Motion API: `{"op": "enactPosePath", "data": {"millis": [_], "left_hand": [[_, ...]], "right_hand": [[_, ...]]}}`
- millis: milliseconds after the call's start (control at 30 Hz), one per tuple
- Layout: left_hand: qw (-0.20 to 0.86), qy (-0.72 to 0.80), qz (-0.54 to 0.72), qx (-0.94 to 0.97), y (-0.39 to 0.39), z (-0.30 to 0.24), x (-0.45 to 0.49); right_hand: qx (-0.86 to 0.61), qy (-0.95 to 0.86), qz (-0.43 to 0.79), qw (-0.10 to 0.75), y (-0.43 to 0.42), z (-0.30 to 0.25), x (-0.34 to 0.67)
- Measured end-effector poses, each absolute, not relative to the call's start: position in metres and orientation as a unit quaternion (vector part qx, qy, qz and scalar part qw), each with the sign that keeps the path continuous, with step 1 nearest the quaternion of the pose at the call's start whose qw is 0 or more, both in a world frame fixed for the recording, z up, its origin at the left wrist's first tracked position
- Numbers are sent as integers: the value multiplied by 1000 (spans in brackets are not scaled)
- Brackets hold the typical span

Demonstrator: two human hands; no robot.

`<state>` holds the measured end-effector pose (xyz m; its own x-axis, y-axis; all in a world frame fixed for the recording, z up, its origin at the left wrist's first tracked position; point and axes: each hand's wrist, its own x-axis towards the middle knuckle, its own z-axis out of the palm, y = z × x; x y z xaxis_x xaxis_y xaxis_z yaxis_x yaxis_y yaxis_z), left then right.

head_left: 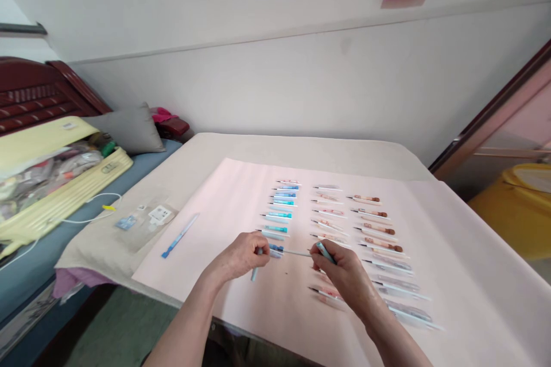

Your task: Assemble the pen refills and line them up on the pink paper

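Observation:
Fingers closed, my left hand (247, 253) pinches a light-blue pen piece (254, 273) that points down below it. My right hand (338, 264) is shut on a short teal pen barrel (326, 252), which sticks out past the thumb. Between both hands runs a thin pale pen refill (297, 253); its right end is at my right fingertips, and I cannot tell whether the left hand grips its other end. Under and around the hands lie pens in columns: blue and teal pens (279, 216), red-patterned pens (329, 212), and brown-topped pens (379, 229) with grey ones nearer me.
A lone blue pen (181, 236) lies on the left of the pink sheet (232, 183). Beyond it is a clear plastic bag (150, 219) with labels. A yellow case (77, 178) full of packets sits on the bed at left. A yellow bin (512, 212) stands at right.

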<state>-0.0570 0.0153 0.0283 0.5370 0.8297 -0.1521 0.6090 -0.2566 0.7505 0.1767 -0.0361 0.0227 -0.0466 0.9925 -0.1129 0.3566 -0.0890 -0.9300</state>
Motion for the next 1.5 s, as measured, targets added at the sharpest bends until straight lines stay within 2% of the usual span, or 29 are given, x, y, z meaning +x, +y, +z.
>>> {"op": "enactPosePath", "data": {"millis": [267, 533, 767, 1067, 1333, 1500], "left_hand": [[407, 469, 133, 773, 16, 31, -57], [446, 461, 177, 746, 18, 29, -59], [455, 466, 219, 726, 23, 22, -60], [461, 461, 243, 719, 24, 25, -62], [516, 450, 256, 683, 22, 21, -55], [559, 448, 301, 630, 20, 27, -52]], "right_hand": [[-579, -581, 448, 356, -37, 17, 179], [-574, -569, 454, 376, -35, 13, 180], [-582, -534, 495, 361, -36, 22, 176], [-579, -478, 526, 400, -35, 18, 173], [-568, -458, 547, 411, -36, 12, 167], [-536, -415, 577, 456, -36, 5, 166]]}}
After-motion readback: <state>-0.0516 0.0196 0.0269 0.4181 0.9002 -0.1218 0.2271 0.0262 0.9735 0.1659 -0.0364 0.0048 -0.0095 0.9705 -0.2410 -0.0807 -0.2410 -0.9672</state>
